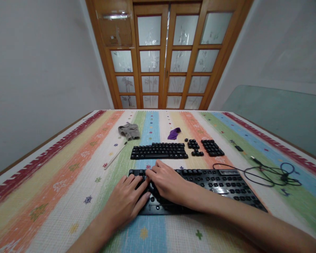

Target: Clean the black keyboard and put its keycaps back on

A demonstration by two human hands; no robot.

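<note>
A black keyboard (205,175) with most of its keycaps off lies flat in front of me, its bare key posts showing. My left hand (129,198) rests on its left end, fingers stretched out and thumb apart. Close beside those fingertips, my right hand (168,182) is bent down over the upper left keys with its fingers drawn together. Whatever its fingertips pinch is hidden. Some caps sit along the keyboard's top row. Beyond it, loose black keycaps (158,151) are laid out in rows, with arrow keycaps (197,153) and number-pad keycaps (212,147) to the right.
A thin pale stick with a dark tip (116,155) lies at left, near a crumpled grey cloth (129,131). A purple cloth (174,133) is farther back. The coiled black cable (268,181) and a small black item (238,148) lie at right on the striped tablecloth (79,196).
</note>
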